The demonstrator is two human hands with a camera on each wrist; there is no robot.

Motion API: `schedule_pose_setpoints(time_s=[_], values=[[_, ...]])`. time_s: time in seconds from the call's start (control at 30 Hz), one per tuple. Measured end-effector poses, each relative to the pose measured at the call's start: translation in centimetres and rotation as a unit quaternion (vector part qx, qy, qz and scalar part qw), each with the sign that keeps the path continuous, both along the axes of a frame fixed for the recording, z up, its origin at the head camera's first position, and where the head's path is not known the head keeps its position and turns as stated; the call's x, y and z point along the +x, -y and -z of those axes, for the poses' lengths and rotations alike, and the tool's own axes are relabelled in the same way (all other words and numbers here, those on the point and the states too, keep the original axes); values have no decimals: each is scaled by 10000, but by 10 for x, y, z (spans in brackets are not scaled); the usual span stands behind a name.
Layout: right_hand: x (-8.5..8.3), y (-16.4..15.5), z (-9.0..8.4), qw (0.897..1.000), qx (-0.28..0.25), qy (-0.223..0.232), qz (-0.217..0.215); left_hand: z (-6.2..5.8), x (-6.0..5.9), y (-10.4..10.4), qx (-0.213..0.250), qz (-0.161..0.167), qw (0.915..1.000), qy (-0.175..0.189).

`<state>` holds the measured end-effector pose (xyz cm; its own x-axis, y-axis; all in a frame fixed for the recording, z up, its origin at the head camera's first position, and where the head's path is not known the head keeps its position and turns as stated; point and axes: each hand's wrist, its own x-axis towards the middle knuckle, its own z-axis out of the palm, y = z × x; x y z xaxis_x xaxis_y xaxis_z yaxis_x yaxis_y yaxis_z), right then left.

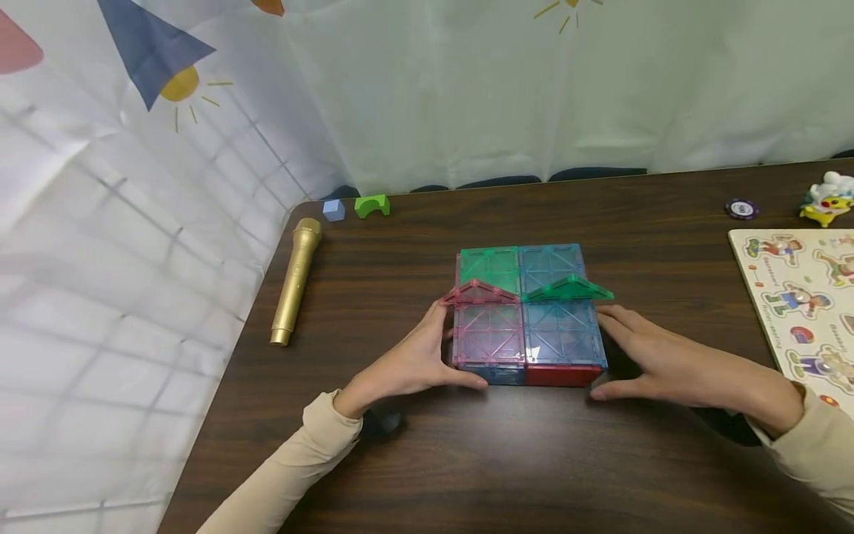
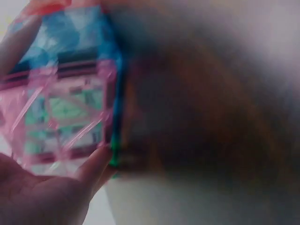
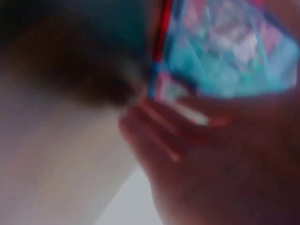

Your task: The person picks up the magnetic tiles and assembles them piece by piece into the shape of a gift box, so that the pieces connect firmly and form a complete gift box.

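Observation:
On the table stands a low box of clear magnetic tiles [image 1: 495, 334], with pink, green and blue squares on top and blue and red front walls. A pink triangular tile [image 1: 477, 291] and a green triangular tile [image 1: 567, 288] stand upright across its top. My left hand [image 1: 410, 356] is at the box's left side, thumb along the front corner and fingertips by the pink triangle. At the right side is my right hand [image 1: 667, 363], fingers stretched toward the wall and thumb near the front corner. Both wrist views are blurred, showing the tiles [image 2: 70, 112] close to the fingers.
A gold microphone [image 1: 296, 282] lies at the left. Behind it are a light blue cube [image 1: 333, 211] and a green arch block [image 1: 371, 205]. To the right are a wooden picture board [image 1: 777, 278], a poker chip [image 1: 741, 209] and small figurines [image 1: 827, 200]. Curtains border the table.

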<state>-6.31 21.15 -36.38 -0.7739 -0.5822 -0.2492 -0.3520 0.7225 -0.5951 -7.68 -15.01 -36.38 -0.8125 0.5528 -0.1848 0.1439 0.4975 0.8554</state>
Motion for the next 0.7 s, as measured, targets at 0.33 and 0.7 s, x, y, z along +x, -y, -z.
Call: schedule_pose_setpoints(time_s=[0.33,0.7], values=[[-15,8,0,9986,-37,-506,155,11,-16,-18,-67,-24,9966,-827],[-59,2,1,9970,-586,-459,231,12,-63,-30,29,-175,9952,-967]])
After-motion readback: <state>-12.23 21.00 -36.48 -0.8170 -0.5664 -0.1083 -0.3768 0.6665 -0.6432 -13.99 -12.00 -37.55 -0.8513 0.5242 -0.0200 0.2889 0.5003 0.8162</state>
